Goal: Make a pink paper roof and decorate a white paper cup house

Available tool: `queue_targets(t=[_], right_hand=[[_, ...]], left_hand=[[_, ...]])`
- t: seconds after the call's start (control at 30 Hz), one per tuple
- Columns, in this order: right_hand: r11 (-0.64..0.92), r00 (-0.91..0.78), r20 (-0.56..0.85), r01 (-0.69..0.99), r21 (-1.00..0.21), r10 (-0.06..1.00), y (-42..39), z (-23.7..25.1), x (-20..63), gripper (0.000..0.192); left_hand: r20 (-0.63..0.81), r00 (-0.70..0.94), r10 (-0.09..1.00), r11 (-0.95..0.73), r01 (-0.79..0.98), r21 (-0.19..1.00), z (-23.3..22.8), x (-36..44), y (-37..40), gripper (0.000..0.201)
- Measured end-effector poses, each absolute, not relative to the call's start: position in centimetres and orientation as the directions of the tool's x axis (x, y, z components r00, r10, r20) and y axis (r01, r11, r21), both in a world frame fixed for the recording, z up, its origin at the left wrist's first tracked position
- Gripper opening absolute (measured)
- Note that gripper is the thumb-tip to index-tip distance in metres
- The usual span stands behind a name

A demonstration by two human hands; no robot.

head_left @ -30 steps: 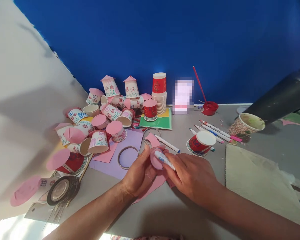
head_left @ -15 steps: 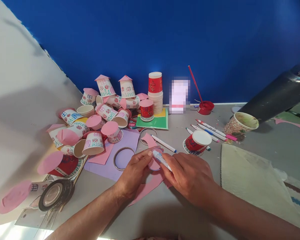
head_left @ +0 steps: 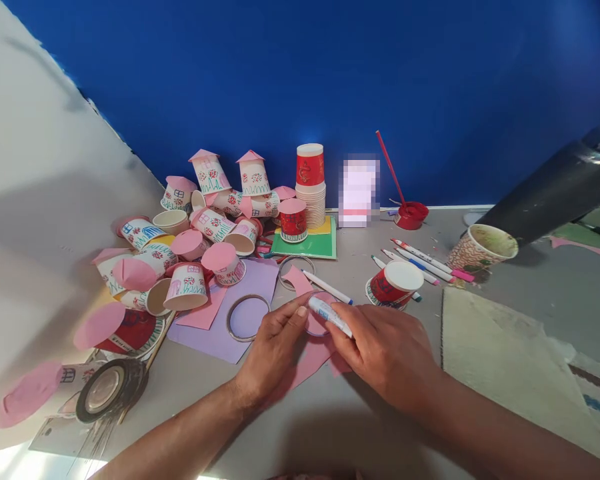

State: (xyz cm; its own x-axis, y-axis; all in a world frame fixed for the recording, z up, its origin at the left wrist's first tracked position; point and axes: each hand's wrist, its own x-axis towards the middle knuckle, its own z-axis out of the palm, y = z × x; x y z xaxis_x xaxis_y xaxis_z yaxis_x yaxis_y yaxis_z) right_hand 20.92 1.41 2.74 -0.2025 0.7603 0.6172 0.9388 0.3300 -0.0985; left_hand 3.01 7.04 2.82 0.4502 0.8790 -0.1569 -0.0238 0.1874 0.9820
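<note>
Drawing on pink paper (head_left: 305, 357) with white pen (head_left: 330, 316), close to front edge of grey table (head_left: 330, 433). Right hand (head_left: 385, 350) pinches pen tight, tip down by ring (head_left: 316, 319) lying on paper. Left hand (head_left: 275, 347) presses flat, fingers spread, holding paper and ring steady, gripping nothing. Circle looks only half traced, not cut. Many cup houses (head_left: 200, 227) with pink roofs already piled at left. Red cup (head_left: 395, 283) near right has no roof.
</note>
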Motion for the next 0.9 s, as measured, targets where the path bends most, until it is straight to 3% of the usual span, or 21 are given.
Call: queue_targets(t=[0.17, 0.4, 0.73, 0.9], right_hand=[[0.373, -0.254, 0.616, 0.925, -0.069, 0.746, 1.6, 2.7, 21.0, 0.025], [0.401, -0.269, 0.633, 0.913, -0.072, 0.726, 1.3, 2.7, 20.9, 0.023], [0.339, -0.202, 0.631, 0.935, -0.103, 0.749, 1.1, 2.7, 20.9, 0.024], [0.326, -0.18, 0.623, 0.937, -0.127, 0.761, 1.2, 2.7, 21.3, 0.023]], left_hand=[[-0.185, 0.401, 0.897, 0.174, 0.064, 0.983, 3.4, 2.6, 8.1, 0.036], [-0.102, 0.34, 0.935, 0.018, 0.24, 0.971, 4.2, 2.9, 7.9, 0.029], [-0.002, 0.273, 0.962, -0.078, 0.282, 0.956, 4.0, 3.1, 7.1, 0.028], [-0.039, 0.248, 0.968, -0.013, 0.204, 0.979, 3.8, 2.9, 7.2, 0.024]])
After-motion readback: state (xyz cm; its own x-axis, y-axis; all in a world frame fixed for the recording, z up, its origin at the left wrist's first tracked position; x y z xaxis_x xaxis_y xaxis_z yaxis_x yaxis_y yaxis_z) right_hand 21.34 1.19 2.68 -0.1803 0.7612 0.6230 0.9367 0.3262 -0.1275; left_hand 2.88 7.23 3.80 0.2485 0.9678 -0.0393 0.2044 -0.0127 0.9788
